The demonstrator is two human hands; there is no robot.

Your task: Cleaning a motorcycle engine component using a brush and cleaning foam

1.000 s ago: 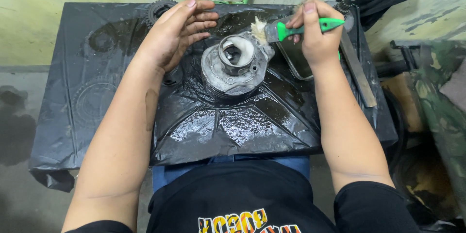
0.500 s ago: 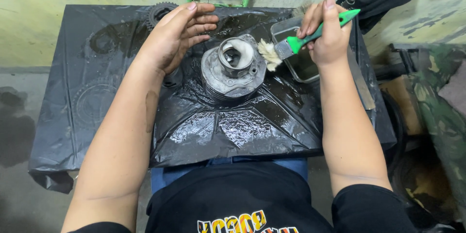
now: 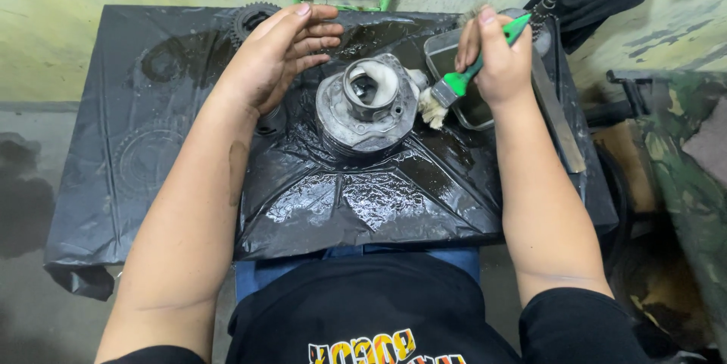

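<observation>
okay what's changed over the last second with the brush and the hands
The right hand brought the green brush down from above the metal part to its right edge, bristles now against it beside the tray. The grip on the brush held throughout. The left hand stayed open by the part's left side, and the part on the black sheet did not move.

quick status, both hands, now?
Left hand: open, fingers spread, holding nothing, beside the grey metal part.
Right hand: closed on the green-handled brush, bristles at the part's right edge.
</observation>
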